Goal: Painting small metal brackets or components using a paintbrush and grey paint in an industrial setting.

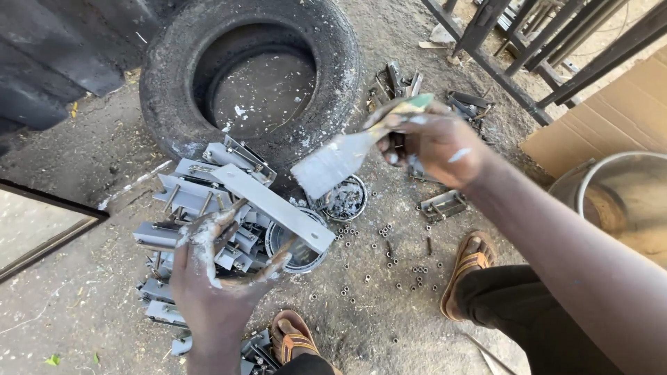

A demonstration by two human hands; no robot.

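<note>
My left hand, smeared with grey paint, holds a flat grey-painted metal bar by its underside, tilted from upper left to lower right. My right hand grips a paintbrush whose wide grey-loaded bristles hang just above a small open paint tin. The bar's lower end lies over a second round tin or lid.
A pile of grey-painted metal brackets lies under my left hand, against an old tyre. Small nuts and spacers scatter the dirt ground. My sandalled feet are below; a metal basin, cardboard and a steel frame stand right.
</note>
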